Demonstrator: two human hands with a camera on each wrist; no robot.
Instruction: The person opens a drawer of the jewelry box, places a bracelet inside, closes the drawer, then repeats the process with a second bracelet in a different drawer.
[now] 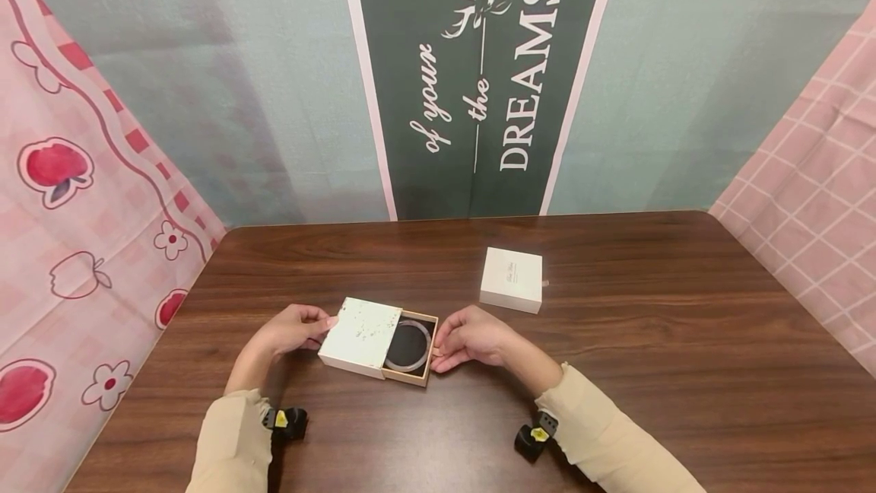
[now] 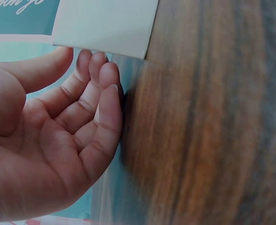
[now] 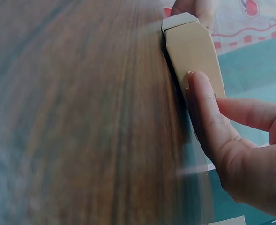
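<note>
A white sliding gift box [image 1: 361,333] with gold flecks lies on the table, its drawer [image 1: 407,379] pulled partly out to the right. On the dark padding inside rests a pale, translucent bangle [image 1: 427,342]. At the sleeve's left end, my left hand [image 1: 301,328] holds the box, thumb at the top edge and fingertips against the end; the left wrist view shows its curved fingers [image 2: 110,105] meeting the white sleeve [image 2: 107,28]. My right hand [image 1: 472,337] pinches the small pull tab [image 1: 436,351] at the drawer's outer end. Its fingertips also touch the drawer front [image 3: 191,51] in the right wrist view.
A second, closed white box [image 1: 511,278] with printed lettering and a small tab stands farther back to the right on the brown wood table [image 1: 650,341]. Patterned cloths [image 1: 308,82] hang behind and at both sides. Black wrist cameras [image 1: 534,438] sit on both wrists.
</note>
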